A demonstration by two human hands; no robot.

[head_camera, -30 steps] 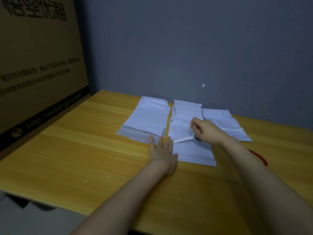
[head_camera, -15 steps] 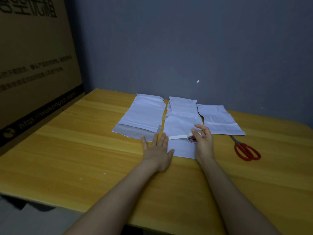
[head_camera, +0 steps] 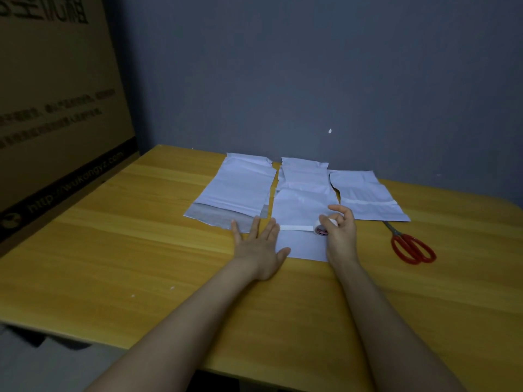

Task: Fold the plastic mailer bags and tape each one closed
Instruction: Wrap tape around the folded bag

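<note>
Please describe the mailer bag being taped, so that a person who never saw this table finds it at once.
On the yellow table, three white mailer bags lie in a row by the grey wall. Take the middle bag. Only it has a tape strip across it, stretched from the left hand to the tape roll in the right hand.

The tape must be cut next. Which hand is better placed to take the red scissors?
Probably the right hand: the scissors lie on its side, though it must first release the tape roll. The left hand lies flat, farther away, fingertips at the tape end.
</note>
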